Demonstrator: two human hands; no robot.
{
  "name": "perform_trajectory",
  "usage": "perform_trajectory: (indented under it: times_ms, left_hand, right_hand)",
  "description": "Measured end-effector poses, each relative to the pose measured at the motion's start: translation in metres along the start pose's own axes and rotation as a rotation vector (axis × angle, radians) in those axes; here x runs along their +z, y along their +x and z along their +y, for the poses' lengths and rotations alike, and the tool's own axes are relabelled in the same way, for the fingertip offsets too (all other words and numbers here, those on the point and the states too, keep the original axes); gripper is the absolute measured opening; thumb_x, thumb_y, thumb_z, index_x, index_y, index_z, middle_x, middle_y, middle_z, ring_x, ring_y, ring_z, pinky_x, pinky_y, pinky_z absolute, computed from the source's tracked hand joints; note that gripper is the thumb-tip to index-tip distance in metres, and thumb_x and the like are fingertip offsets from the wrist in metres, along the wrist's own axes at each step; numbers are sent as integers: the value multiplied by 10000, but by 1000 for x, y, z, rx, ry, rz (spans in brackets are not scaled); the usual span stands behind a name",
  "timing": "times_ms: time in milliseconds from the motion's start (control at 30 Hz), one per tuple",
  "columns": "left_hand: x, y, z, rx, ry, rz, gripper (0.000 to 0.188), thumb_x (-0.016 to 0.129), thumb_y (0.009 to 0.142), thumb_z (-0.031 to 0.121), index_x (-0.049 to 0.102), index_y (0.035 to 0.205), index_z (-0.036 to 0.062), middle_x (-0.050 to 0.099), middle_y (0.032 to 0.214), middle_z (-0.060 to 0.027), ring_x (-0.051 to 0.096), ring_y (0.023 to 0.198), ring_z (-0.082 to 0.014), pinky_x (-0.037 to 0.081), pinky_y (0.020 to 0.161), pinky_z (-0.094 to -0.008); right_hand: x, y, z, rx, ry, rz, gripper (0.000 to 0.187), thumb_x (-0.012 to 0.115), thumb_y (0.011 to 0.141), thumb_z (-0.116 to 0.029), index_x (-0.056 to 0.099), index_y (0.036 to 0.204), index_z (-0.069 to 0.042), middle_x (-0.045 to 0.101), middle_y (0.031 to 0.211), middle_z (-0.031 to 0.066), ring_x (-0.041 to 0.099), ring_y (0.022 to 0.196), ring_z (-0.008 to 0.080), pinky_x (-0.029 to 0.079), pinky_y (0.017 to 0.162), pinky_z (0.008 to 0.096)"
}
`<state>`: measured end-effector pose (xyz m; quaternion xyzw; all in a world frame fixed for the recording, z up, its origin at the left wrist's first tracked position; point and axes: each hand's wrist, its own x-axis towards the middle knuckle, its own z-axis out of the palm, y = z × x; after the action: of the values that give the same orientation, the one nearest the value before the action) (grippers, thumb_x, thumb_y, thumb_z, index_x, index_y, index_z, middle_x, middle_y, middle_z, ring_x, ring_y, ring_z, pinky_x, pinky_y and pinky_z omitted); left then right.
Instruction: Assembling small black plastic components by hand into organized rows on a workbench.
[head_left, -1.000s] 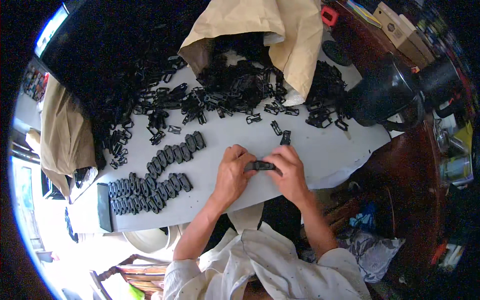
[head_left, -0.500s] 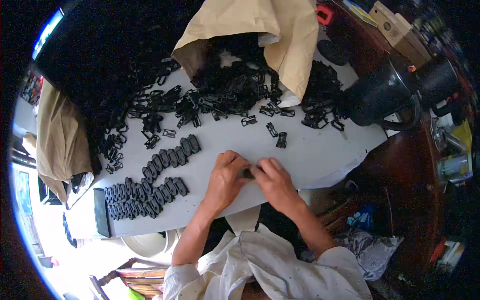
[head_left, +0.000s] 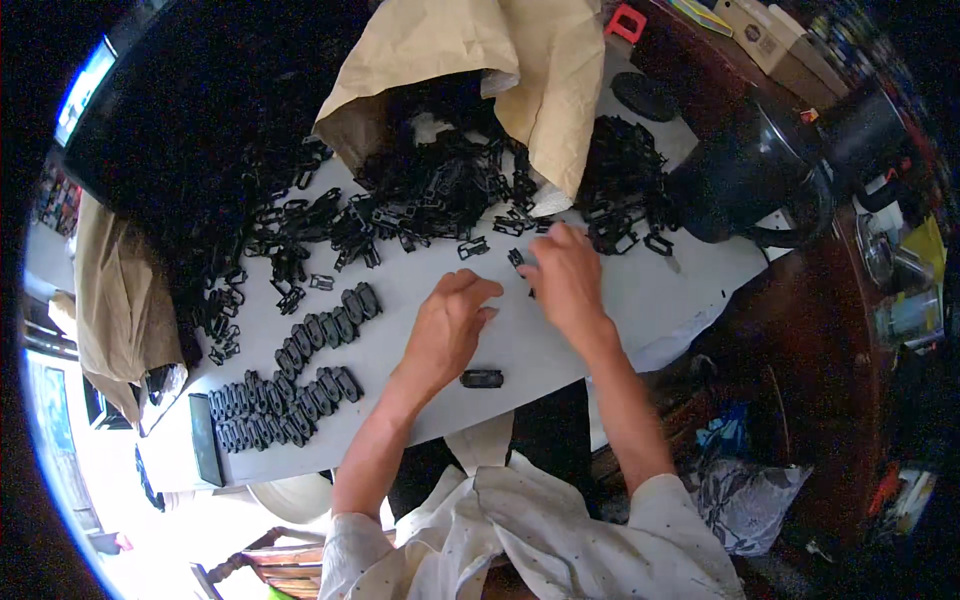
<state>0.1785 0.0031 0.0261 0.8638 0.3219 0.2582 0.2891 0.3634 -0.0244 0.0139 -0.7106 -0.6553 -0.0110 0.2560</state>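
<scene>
My left hand (head_left: 452, 325) hovers over the white table (head_left: 425, 385), bare of any object, its thumb and forefinger bent and apart. Farther right, my right hand (head_left: 572, 280) is at two small black plastic frames. One frame (head_left: 516, 257) shows by the thumb tip, and the second is mostly covered by the hand. Whether its fingers grip either is hidden. Between my forearms a black oblong plastic part (head_left: 482, 379) lies sideways near the table's front edge. Similar black parts (head_left: 322, 328) stand in slanted rows to the left of my left hand.
A big heap of black plastic frames (head_left: 440, 190) spreads from an open brown paper sack (head_left: 430, 40) at the back. Another brown sack (head_left: 125, 290) is at the left, above a flat dark block (head_left: 205, 440). A large black container (head_left: 740, 180) stands far right.
My hands have come apart from the part they held together, now lying near the front edge. My right hand has moved away to the loose frames; the whole view has shifted slightly.
</scene>
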Motion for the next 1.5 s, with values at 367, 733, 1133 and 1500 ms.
perform_trajectory:
  times_ms: [367,733,1133,1500]
  left_hand:
    - [11,3,-24,-81,-44,55,367,711,614,-30,623,967,19,567,914,-143,568,893,-330,481,777,-383]
    - [11,2,-21,-51,-38,41,329,742,583,-52,640,889,12,554,931,-125,559,911,-318,479,769,-378]
    - [13,-2,-26,-48,-58,31,295,734,583,-55,631,850,14,557,925,-128,551,918,-323,474,796,-389]
    - [3,-3,-5,-54,-203,23,359,755,606,-31,604,929,15,593,932,-101,598,865,-257,501,777,-344]
  right_hand:
    - [2,-15,10,-211,178,170,196,640,650,-26,606,842,-45,533,907,120,521,948,320,427,789,447]
    - [-20,-17,56,163,229,236,215,683,664,61,578,840,-2,538,759,68,593,716,207,471,606,333]
    - [-24,-62,30,515,815,-132,214,581,809,65,509,1006,26,525,723,25,556,542,99,501,492,236]
    - [-26,-61,-5,468,1326,36,317,605,742,121,515,1029,19,592,845,68,582,691,107,517,538,247]
